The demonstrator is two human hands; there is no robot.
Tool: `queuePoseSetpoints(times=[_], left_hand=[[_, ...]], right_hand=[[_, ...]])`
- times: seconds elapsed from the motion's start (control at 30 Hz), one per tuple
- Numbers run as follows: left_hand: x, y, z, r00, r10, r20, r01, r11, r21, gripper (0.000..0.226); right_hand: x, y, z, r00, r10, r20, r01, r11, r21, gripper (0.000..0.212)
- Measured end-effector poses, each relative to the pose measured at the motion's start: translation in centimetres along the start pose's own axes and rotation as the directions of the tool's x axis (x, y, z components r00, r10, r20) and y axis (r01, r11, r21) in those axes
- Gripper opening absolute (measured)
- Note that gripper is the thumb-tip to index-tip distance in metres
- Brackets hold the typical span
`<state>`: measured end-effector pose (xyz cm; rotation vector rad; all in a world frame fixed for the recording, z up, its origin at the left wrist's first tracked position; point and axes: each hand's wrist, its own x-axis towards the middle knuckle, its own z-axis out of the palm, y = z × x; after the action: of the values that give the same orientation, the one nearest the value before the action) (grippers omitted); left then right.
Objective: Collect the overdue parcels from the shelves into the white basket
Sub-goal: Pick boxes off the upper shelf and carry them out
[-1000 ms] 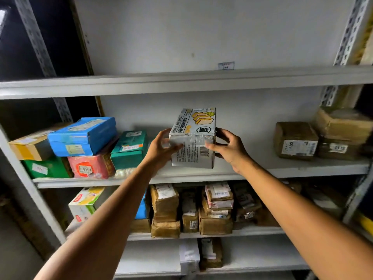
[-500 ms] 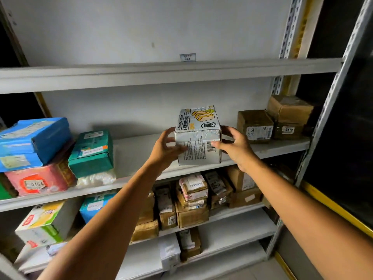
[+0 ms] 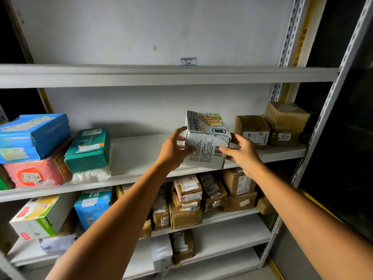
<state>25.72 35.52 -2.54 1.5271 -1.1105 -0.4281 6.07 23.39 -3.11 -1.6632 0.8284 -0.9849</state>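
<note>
Head | left hand [image 3: 174, 150], right hand [image 3: 242, 156] outstretched | clasping white parcel [image 3: 205, 142]

Grey metal shelving [image 3: 161, 76] — perforated uprights [image 3: 287, 37], white back wall [image 3: 121, 27], small label tag [image 3: 188, 61].

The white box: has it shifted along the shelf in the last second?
Yes. The white box has moved right along the shelf, away from the teal parcel and closer to the brown carton.
</note>
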Motion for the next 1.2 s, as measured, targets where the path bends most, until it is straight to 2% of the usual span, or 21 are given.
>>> queuePoseSetpoints(times=[0.13, 0.27, 0.5, 0.67, 0.73, 0.83, 0.87, 0.97, 1.0, 1.2], left_hand=[[-0.2, 0.9, 1.0, 0.998, 0.04, -0.038, -0.034, 0.99, 0.139, 0.08], [-0.4, 1.3, 1.7, 0.998, 0.038, -0.046, -0.028, 0.981, 0.193, 0.081], [-0.3, 1.7, 1.8, 0.999, 0.018, -0.046, -0.009, 0.982, 0.19, 0.081], [-0.3, 1.6, 1.7, 0.998, 0.003, -0.06, 0.006, 0.989, 0.145, 0.081], [-0.2, 1.4, 1.4, 0.998, -0.022, -0.057, 0.027, 0.996, 0.088, 0.08], [-0.3, 0.9, 0.6, 0.998, -0.059, -0.025, 0.058, 0.997, -0.046, 0.076], [-0.4, 0.8, 0.2, 0.997, -0.07, -0.008, 0.069, 0.993, -0.1, 0.075], [-0.8, 0.6, -0.9, 0.994, -0.106, 0.029, 0.11, 0.973, -0.201, 0.073], [-0.9, 0.5, -1.2, 0.993, -0.116, 0.037, 0.121, 0.968, -0.22, 0.073], [-1.5, -0.3, -2.4, 0.988, -0.149, 0.044, 0.156, 0.945, -0.287, 0.071]], right_hand=[[0.2, 0.2, -0.8, 0.999, 0.045, 0.003, -0.046, 0.995, 0.087, 0.057], [0.6, 0.9, -1.5, 0.997, 0.075, 0.027, -0.077, 0.992, 0.105, 0.055], [0.9, 0.9, -1.6, 0.997, 0.067, 0.026, -0.069, 0.993, 0.093, 0.048], [0.8, 0.8, -1.4, 0.998, 0.061, 0.009, -0.061, 0.996, 0.065, 0.054], [0.7, 0.7, -1.1, 1.0, 0.027, -0.009, -0.027, 0.999, 0.029, 0.06], [0.8, 1.3, -0.6, 0.998, -0.052, -0.031, 0.05, 0.997, -0.052, 0.096], [0.4, 0.8, -0.4, 0.997, -0.075, -0.025, 0.073, 0.995, -0.07, 0.095], [-0.8, -0.5, 0.4, 0.99, -0.143, -0.01, 0.141, 0.982, -0.123, 0.067], [-0.9, -0.4, 0.6, 0.988, -0.152, -0.001, 0.15, 0.979, -0.137, 0.063], [-1.1, -0.7, 1.9, 0.97, -0.242, 0.007, 0.239, 0.95, -0.203, 0.058]])
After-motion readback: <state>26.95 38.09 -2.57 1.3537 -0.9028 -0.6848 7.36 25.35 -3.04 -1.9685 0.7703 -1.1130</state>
